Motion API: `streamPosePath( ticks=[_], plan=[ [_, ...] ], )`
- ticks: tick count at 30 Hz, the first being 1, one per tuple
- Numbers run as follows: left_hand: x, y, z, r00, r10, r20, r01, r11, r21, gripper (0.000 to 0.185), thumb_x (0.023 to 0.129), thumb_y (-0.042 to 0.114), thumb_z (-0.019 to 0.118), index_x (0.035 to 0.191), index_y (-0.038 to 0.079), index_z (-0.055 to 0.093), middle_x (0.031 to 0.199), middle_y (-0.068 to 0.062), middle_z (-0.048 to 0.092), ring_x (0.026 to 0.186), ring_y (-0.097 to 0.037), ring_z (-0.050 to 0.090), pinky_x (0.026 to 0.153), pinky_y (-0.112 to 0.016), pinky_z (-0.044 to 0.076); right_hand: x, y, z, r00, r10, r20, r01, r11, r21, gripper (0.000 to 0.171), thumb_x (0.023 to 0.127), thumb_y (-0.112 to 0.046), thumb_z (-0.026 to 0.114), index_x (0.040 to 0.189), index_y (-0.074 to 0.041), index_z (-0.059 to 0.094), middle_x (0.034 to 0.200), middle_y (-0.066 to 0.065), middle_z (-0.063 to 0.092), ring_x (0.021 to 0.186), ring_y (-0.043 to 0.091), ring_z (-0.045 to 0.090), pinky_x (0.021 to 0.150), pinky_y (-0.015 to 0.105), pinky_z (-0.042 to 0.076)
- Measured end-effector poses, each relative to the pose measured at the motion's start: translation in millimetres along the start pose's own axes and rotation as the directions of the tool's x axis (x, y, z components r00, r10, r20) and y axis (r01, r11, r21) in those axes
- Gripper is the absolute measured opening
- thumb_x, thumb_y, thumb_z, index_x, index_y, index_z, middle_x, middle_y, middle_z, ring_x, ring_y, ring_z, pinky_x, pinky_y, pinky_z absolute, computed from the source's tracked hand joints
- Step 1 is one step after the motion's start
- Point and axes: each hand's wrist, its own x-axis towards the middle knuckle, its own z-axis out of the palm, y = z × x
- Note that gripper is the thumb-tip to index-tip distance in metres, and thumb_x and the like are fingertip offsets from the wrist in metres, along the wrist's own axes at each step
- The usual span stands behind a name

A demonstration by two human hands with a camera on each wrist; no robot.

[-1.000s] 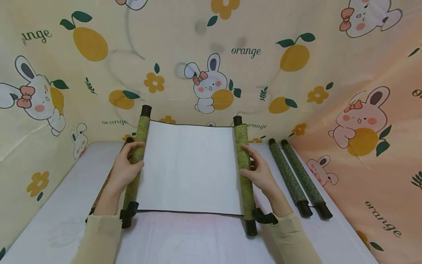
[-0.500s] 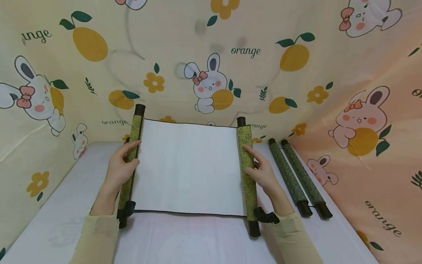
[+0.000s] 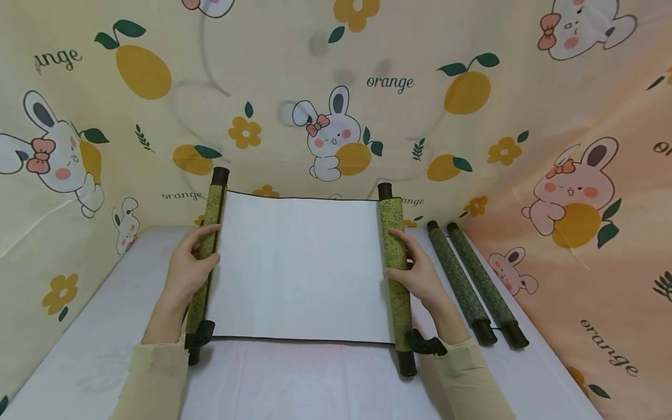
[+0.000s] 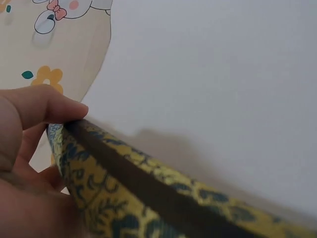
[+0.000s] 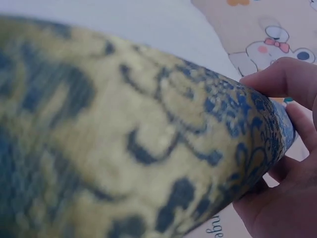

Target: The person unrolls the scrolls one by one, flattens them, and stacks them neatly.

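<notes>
Between my two hands a scroll is partly unrolled, its blank white sheet facing me. My left hand grips the left roller, with thumb and index finger along its inner side. In the left wrist view the yellow-green patterned roller carries a dark strip down its length. My right hand holds the thicker right roll from its outer side, thumb and fingers curled round it. Dark blue floral patterning covers this roll in the right wrist view. Both rollers end in black knobs.
Two dark green rolled scrolls lie side by side on the white table at the right. A patterned cloth with rabbits and oranges stands behind and along both sides.
The left roller has moved left and the right one slightly right, widening the white sheet. A brownish roll seen beside the left hand earlier is now hidden.
</notes>
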Motion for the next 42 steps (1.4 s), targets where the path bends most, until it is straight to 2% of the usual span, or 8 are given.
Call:
streamPosePath(
  ticks=[6, 12, 17, 21, 26, 32, 39, 42],
  plan=[
    [-0.6, 0.2, -3.5, 1.0, -0.03, 0.01, 0.029, 0.999, 0.033, 0.063, 0.092, -0.005, 0.062, 0.152, 0.014, 0.054, 0.16, -0.016, 0.043, 0.138, -0.034, 0.038, 0.085, -0.03, 0.039, 0, -2, -3, 1.0, -0.022, 0.016, 0.022, 1.0, 0.003, 0.087, 0.091, 0.01, 0.069, 0.163, -0.024, 0.036, 0.153, 0.022, 0.045, 0.12, 0.035, 0.052, 0.083, 0.031, 0.051],
    [-1.8, 0.1, -8.5, 0.999, -0.048, 0.017, 0.048, 0.998, 0.031, 0.064, 0.093, -0.006, 0.062, 0.153, 0.013, 0.052, 0.162, -0.017, 0.039, 0.138, -0.042, 0.039, 0.098, -0.048, 0.039, -1, -4, -7, 0.999, -0.033, 0.033, 0.033, 0.999, 0.018, 0.086, 0.089, 0.015, 0.061, 0.163, -0.022, 0.036, 0.165, 0.018, 0.029, 0.121, 0.042, 0.052, 0.077, 0.037, 0.047],
    [-2.6, -0.9, -14.5, 0.995, -0.098, 0.011, 0.097, 0.994, 0.055, 0.062, 0.094, -0.003, 0.059, 0.153, 0.015, 0.052, 0.166, -0.017, 0.031, 0.131, -0.046, 0.039, 0.067, -0.034, 0.045, -3, -6, -13, 1.0, 0.023, 0.01, -0.023, 1.0, -0.014, 0.082, 0.09, 0.012, 0.055, 0.162, -0.023, 0.038, 0.172, 0.011, 0.018, 0.152, 0.042, 0.026, 0.068, 0.033, 0.041],
    [-2.2, -2.0, -18.0, 0.994, -0.113, 0.001, 0.113, 0.992, 0.054, 0.063, 0.093, -0.002, 0.056, 0.154, 0.015, 0.052, 0.166, -0.018, 0.032, 0.119, -0.044, 0.043, 0.05, -0.028, 0.037, -5, -8, -16, 0.997, 0.077, -0.005, -0.077, 0.997, -0.004, 0.08, 0.092, 0.01, 0.056, 0.162, -0.025, 0.039, 0.173, 0.01, 0.014, 0.152, 0.046, 0.024, 0.057, 0.033, 0.035],
    [-1.8, -5.0, -20.4, 0.994, -0.109, -0.016, 0.11, 0.992, 0.065, 0.064, 0.093, -0.003, 0.057, 0.154, 0.014, 0.052, 0.164, -0.02, 0.034, 0.122, -0.046, 0.045, 0.054, -0.028, 0.04, -4, -5, -16, 0.996, 0.094, 0.0, -0.094, 0.996, 0.004, 0.085, 0.092, 0.004, 0.072, 0.162, -0.028, 0.038, 0.173, 0.009, 0.014, 0.143, 0.05, 0.041, 0.077, 0.033, 0.051],
    [-2.2, -5.8, -20.3, 0.995, -0.098, -0.021, 0.099, 0.992, 0.075, 0.061, 0.095, -0.001, 0.066, 0.153, 0.012, 0.052, 0.164, -0.02, 0.034, 0.133, -0.051, 0.04, 0.077, -0.035, 0.044, -3, 0, -19, 0.998, 0.064, 0.013, -0.063, 0.998, -0.016, 0.085, 0.092, 0.004, 0.073, 0.162, -0.027, 0.038, 0.173, 0.008, 0.015, 0.14, 0.049, 0.044, 0.085, 0.038, 0.051],
    [-2.7, -8.1, -20.7, 0.993, -0.111, -0.039, 0.112, 0.993, 0.035, 0.061, 0.095, -0.003, 0.062, 0.153, 0.014, 0.051, 0.161, -0.021, 0.038, 0.118, -0.038, 0.048, 0.06, -0.029, 0.043, -3, -1, -26, 0.999, 0.041, 0.028, -0.04, 0.999, -0.032, 0.083, 0.094, 0.006, 0.068, 0.164, -0.026, 0.035, 0.165, 0.021, 0.032, 0.126, 0.041, 0.05, 0.084, 0.036, 0.049],
    [-2.4, -9.9, -20.8, 0.993, -0.105, -0.051, 0.106, 0.994, 0.022, 0.061, 0.095, -0.005, 0.059, 0.153, 0.012, 0.051, 0.159, -0.021, 0.042, 0.12, -0.037, 0.05, 0.061, -0.028, 0.043, -4, -1, -28, 0.999, 0.038, 0.035, -0.037, 0.999, -0.028, 0.085, 0.093, 0.008, 0.066, 0.164, -0.027, 0.035, 0.167, 0.02, 0.029, 0.138, 0.042, 0.044, 0.085, 0.04, 0.047]
  ],
)
